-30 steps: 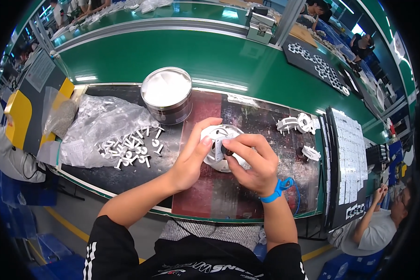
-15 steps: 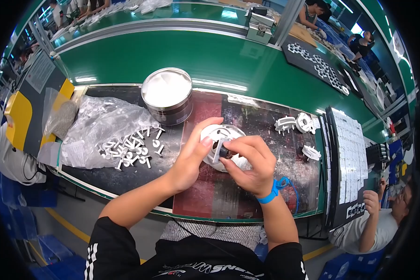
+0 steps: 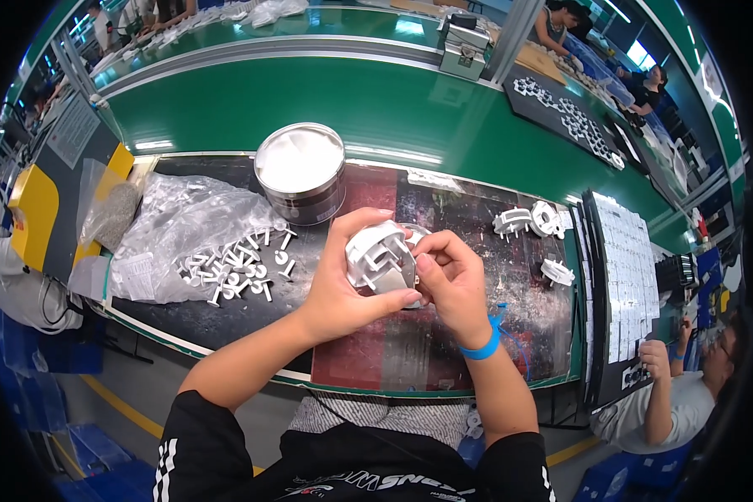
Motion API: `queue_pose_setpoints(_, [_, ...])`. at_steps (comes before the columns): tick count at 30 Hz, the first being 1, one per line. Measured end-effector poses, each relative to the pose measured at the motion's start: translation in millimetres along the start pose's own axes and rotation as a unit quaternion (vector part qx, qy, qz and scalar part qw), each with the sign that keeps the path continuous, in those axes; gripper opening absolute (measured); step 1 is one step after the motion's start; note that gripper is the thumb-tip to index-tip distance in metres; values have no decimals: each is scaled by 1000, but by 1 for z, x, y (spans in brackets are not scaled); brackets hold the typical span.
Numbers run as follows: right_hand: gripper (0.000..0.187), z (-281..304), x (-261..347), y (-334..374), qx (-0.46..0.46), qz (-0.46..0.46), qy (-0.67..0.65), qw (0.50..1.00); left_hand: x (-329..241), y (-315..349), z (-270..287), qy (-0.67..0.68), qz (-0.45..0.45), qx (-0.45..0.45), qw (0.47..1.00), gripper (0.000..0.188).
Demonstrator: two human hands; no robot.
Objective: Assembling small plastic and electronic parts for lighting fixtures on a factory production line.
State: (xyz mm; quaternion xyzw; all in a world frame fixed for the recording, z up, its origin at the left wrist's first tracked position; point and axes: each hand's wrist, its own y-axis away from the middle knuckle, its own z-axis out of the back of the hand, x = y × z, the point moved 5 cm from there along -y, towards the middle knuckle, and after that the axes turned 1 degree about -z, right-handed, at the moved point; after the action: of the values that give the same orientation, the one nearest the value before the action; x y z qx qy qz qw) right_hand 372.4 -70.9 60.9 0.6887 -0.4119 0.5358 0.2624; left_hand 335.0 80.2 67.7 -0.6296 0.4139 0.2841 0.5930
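Fingers (image 3: 358,222) of the left hand (image 3: 336,289) were, we found, wrapped round the white plastic part (image 3: 375,257) above the worktop (image 3: 343,368), while the right hand (image 3: 458,289) lay just to its right, fingers bent, their hold hidden from us.

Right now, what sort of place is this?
Probably a factory assembly floor: a long green surface, perhaps a conveyor, runs past the worktable, which holds a heap of matching white pegs, and another person is at the right.
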Motion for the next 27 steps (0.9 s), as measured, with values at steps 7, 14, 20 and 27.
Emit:
queue_pose_setpoints(7, [28,-5,2,-2,2,36,-10,999,11,-4,7,102,112,-45,987,75])
queue_pose_setpoints(14, [34,-2,26,4,-83,209,312,923,18,-2,5,256,211,-72,941,46])
queue_pose_setpoints(20, [33,-16,37,5,-31,305,434,847,28,4,3,127,235,-40,963,43])
queue_pose_setpoints(27, [32,-18,35,4,-36,317,453,832,16,0,4,21,187,-26,982,45])
